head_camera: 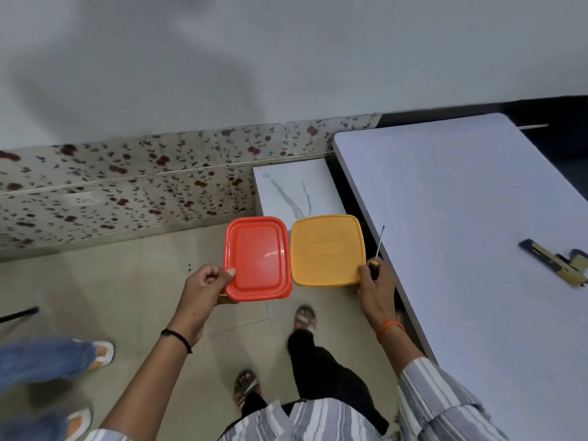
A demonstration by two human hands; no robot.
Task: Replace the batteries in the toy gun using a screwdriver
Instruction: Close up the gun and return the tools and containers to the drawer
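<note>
The toy gun (556, 265) lies at the frame's right edge on the white desk (461, 202), well apart from the right hand (374, 281) gripping the screwdriver (378, 253) and a yellow lid (327, 249), while the left hand (203, 286) pinches a red lid (257, 259) at centre.

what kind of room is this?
Likely a room in a home, not a workshop: floral wall tiles along the wall's foot, a beige tiled floor, and a plain white folding-style table with the toy gun on it.
</note>
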